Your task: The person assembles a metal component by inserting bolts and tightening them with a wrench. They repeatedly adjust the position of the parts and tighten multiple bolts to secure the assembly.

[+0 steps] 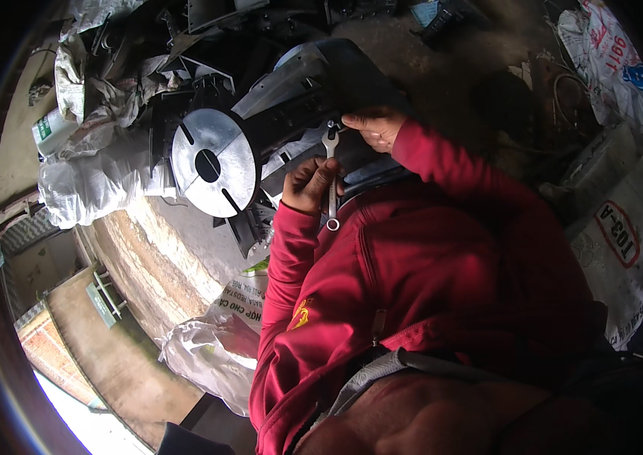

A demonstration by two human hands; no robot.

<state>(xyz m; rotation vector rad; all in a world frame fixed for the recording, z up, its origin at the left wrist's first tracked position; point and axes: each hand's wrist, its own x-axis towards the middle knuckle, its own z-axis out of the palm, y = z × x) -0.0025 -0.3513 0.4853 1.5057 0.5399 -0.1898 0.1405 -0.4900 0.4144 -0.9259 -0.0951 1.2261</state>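
My left hand (308, 184) is closed around the middle of a silver combination wrench (331, 193), held upright with its ring end near my jacket. The wrench's open jaw points away from me, at a small shiny bolt (332, 126) on dark metalwork. Just right of that bolt, my right hand (378, 127) has one finger stretched toward it and the others bent below, with nothing visible in them. Left of my hands stands a round silver metal disc (213, 162) with a centre hole and two slots. A grey metal plate (279, 82) slants behind the wrench.
Dark metal parts (207, 68) are heaped at the far left and centre. White plastic sacks (101, 186) lie at the left, and a pale sack (211, 349) sits by my left arm. More printed sacks (617, 235) line the right side.
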